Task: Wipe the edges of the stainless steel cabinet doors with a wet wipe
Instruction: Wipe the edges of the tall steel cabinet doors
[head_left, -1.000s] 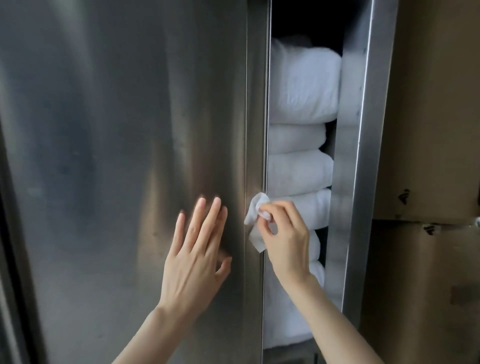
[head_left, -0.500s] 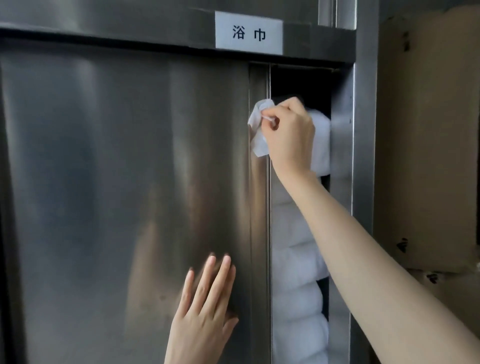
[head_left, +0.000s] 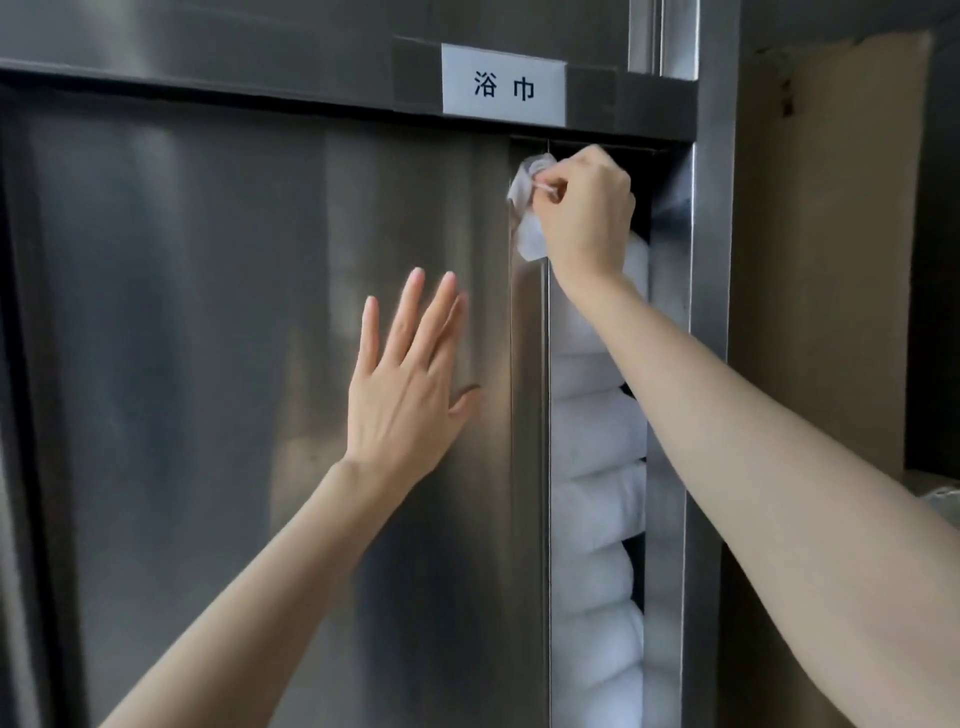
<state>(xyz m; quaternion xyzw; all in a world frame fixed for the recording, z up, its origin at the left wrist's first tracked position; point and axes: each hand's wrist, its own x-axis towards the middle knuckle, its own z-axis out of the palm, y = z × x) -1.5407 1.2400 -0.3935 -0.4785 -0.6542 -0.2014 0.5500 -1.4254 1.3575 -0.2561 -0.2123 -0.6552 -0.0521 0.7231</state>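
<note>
The left hand (head_left: 405, 395) comes first, its fingers straight and spread, flat against the face of the stainless steel cabinet door (head_left: 208, 364). It holds nothing and lies a little to the left of the door's right side. Higher and further right, the right hand (head_left: 587, 208) does the work. Its grip is pinched on a crumpled white wet wipe (head_left: 527, 236), with thumb and curled fingers pressing it to the door edge (head_left: 529, 415). That edge runs straight up and down, and the grip sits at its very top, just under the top rail (head_left: 260, 78). Nearly all of the edge's length therefore lies below the grip, so the next stroke likely has to run downward, with the right hand much the nearer. Behind the edge, stacked white towels (head_left: 597, 441) fill the open gap, and a label (head_left: 503, 85) sits on the rail above.
</note>
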